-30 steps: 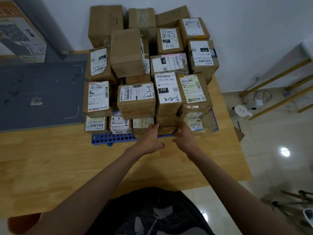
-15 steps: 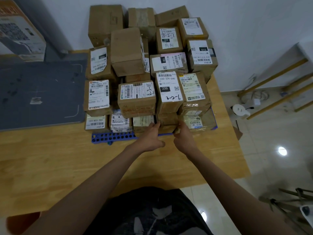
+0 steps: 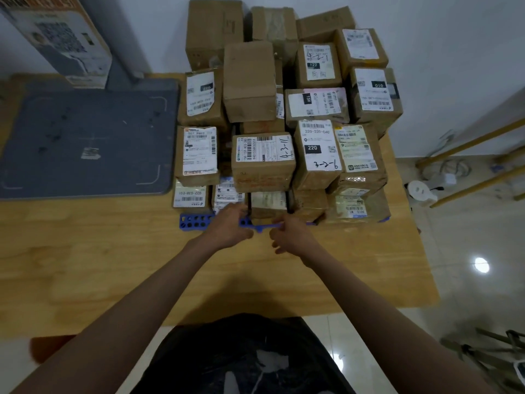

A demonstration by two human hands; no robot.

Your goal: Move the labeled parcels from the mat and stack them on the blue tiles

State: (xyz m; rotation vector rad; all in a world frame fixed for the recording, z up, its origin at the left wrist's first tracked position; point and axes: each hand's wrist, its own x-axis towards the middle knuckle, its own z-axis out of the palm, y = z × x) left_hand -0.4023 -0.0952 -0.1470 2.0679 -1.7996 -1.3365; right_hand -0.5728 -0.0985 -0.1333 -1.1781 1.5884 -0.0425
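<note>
Several labeled cardboard parcels are stacked in layers on the blue tiles point(image 3: 196, 220) at the table's right half. The grey mat point(image 3: 85, 123) on the left holds only a small paper scrap point(image 3: 90, 153). My left hand point(image 3: 230, 226) reaches to the front left corner of a bottom-row parcel with a pale label point(image 3: 268, 201), its fingers touching that parcel's side. My right hand point(image 3: 292, 237) hovers just in front of the same parcel at the tile's front edge, fingers loosely curled, holding nothing. Above sits the parcel marked 4-3-11 point(image 3: 262, 157).
The wooden table point(image 3: 113, 265) has bare surface in front of the stack. A tall printed box point(image 3: 65, 38) stands at the back left behind the mat. The white wall is behind the stack. To the right, the floor holds wooden rails and a white device point(image 3: 420, 191).
Both hands left the brown bottom-row parcel under the 220 parcel and shifted left to the pale-labeled one. The right hand drew back slightly toward me. The view panned left.
</note>
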